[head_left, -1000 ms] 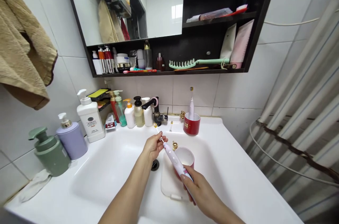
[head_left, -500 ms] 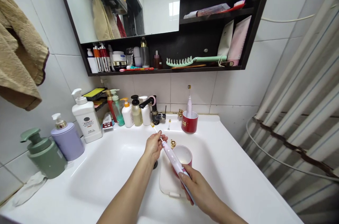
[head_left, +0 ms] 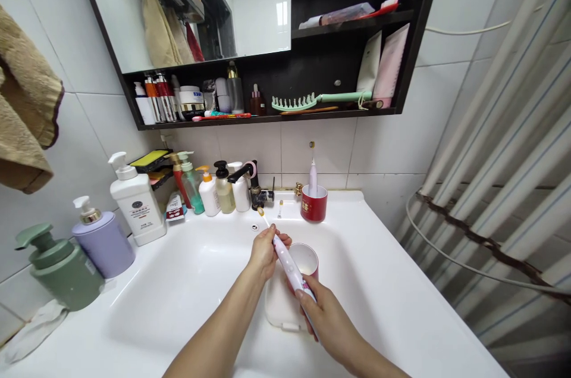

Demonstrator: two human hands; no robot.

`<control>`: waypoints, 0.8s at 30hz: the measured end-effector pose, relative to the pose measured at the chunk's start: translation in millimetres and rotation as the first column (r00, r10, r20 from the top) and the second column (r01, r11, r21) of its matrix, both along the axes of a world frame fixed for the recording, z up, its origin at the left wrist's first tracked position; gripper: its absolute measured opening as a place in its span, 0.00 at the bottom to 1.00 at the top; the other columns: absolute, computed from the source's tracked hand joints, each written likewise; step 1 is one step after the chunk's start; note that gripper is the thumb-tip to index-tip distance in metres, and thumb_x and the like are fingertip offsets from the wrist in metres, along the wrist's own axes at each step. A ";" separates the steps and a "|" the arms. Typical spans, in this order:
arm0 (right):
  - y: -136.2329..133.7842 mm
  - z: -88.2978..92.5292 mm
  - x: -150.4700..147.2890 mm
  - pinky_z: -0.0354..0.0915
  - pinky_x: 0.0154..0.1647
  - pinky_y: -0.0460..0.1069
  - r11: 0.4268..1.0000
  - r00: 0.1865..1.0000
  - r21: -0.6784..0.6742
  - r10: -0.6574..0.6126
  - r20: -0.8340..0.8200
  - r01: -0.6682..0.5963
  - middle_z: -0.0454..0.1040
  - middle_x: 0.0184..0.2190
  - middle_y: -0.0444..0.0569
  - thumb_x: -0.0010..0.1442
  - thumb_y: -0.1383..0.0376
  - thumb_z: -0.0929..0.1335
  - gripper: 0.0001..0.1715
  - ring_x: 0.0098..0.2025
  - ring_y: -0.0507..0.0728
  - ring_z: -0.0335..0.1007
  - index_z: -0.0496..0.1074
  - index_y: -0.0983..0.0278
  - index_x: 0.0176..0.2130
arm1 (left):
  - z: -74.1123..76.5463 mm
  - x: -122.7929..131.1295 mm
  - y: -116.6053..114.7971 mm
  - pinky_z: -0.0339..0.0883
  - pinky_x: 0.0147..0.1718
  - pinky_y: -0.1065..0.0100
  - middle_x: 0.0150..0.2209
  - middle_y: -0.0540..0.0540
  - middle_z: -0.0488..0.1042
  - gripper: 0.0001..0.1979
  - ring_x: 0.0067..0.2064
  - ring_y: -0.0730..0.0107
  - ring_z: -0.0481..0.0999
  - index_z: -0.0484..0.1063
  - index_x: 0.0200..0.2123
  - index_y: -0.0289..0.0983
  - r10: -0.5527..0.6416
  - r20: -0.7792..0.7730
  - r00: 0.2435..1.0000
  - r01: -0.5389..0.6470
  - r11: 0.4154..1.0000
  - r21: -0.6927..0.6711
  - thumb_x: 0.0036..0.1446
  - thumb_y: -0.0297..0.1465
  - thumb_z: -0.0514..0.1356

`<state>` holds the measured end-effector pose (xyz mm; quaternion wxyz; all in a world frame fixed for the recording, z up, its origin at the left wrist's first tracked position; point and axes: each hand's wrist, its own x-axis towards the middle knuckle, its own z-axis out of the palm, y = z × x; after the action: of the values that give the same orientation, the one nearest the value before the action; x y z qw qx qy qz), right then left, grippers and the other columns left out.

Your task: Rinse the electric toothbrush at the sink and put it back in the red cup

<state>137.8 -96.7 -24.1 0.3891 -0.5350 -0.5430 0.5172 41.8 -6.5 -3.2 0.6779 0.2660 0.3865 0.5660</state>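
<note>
A pale pink electric toothbrush (head_left: 288, 260) is held at a slant over the sink (head_left: 178, 289), its yellow-bristled head pointing up and away. My right hand (head_left: 328, 314) is wrapped round the lower handle. My left hand (head_left: 264, 253) has its thumb and fingers closed on the neck, just below the brush head. Under the handle, a red cup with a white inside (head_left: 305, 254) stands in the basin, partly hidden, beside a flat white plastic piece (head_left: 279, 312). On the back ledge, another electric toothbrush (head_left: 313, 178) stands upright in a second red cup (head_left: 314, 209). A small loose brush head (head_left: 281, 209) lies nearby.
The black faucet (head_left: 259, 192) rises at the back of the sink. Several pump bottles (head_left: 208, 193) line the left ledge, with a purple dispenser (head_left: 104, 244) and a green one (head_left: 66, 277) nearer. Above hangs a dark mirror cabinet (head_left: 263, 121); a pleated curtain (head_left: 504, 128) is at right.
My left hand has slid up the neck, and its fingers now sit closer round it. The view has shifted slightly; the right hand keeps its hold on the handle.
</note>
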 end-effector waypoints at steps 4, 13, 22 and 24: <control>-3.5 2.8 -1.4 0.48 0.12 0.41 0.995 0.988 -0.084 0.038 -0.153 -0.051 0.55 0.16 0.37 0.48 0.56 0.57 0.13 0.12 0.44 0.48 0.56 0.64 0.30 | -1.6 1.0 1.2 0.63 0.24 0.70 0.15 0.49 0.66 0.08 0.20 0.74 0.69 0.57 0.20 0.33 -0.018 0.016 1.000 0.018 1.000 -0.014 0.47 0.30 0.50; -2.7 8.0 1.0 0.47 0.13 0.41 0.979 0.927 -0.130 0.103 -0.361 -0.159 0.56 0.17 0.37 0.47 0.53 0.58 0.16 0.13 0.43 0.49 0.54 0.64 0.25 | 5.5 -1.5 -0.7 0.63 0.24 0.70 0.15 0.49 0.65 0.07 0.19 0.74 0.68 0.57 0.20 0.34 -0.041 0.040 0.998 0.040 0.999 0.034 0.47 0.29 0.49; -0.6 7.3 -2.5 0.47 0.12 0.41 0.986 0.956 -0.089 0.109 -0.273 -0.138 0.55 0.17 0.37 0.48 0.53 0.57 0.16 0.12 0.43 0.49 0.54 0.64 0.27 | 2.6 -2.0 -0.4 0.62 0.24 0.69 0.15 0.50 0.65 0.08 0.19 0.74 0.68 0.56 0.20 0.34 -0.016 -0.009 1.000 0.017 0.998 0.053 0.47 0.32 0.50; -0.3 4.9 -3.1 0.48 0.12 0.41 0.987 0.954 -0.064 0.125 -0.271 -0.147 0.55 0.17 0.37 0.49 0.54 0.57 0.15 0.12 0.43 0.49 0.54 0.64 0.27 | 3.4 -1.5 -2.2 0.62 0.25 0.69 0.14 0.51 0.64 0.08 0.18 0.75 0.67 0.56 0.20 0.34 -0.022 0.001 1.000 0.021 0.997 0.074 0.46 0.32 0.50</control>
<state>134.7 -97.0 -19.2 0.3992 -0.4377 -0.4991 0.6324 40.3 -8.6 0.3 0.6740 0.2945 0.3618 0.5728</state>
